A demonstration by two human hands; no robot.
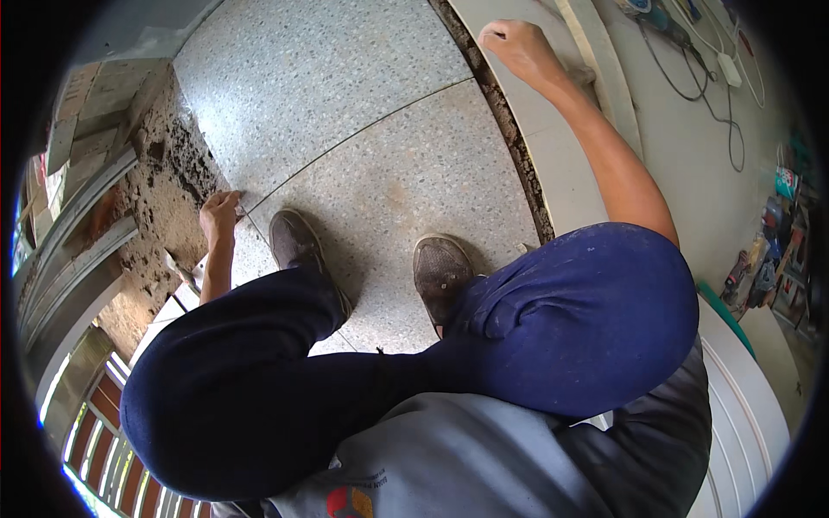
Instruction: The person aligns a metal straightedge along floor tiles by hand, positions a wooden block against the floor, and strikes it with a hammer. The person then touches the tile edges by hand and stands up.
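Two bare hands were in view, set well apart. The left hand was lowered to the left edge of the floor, its fingertips drawn together just beside the end of the seam between two large, speckled grey terrazzo slabs. Whether those fingers pinched anything, I could not tell. The right hand was stretched out to the upper right, its fingers curled in toward the thumb, over a pale slab; whether it grasped something small or nothing, I could not tell either.

The two terrazzo slabs lay flat, one beyond the other, filling the middle of the view. One narrow, dirt-filled gap ran between them and the pale slab. Along their left side was one patch of loose, sandy soil, with at least two grey metal rails farther left.

Two brown shoes stood on the nearer terrazzo slab, one left and one right, below two bent knees in navy trousers. At the upper right were one corded power tool and one white socket block. A jumble of small items, too crowded to count, lay at the far right.
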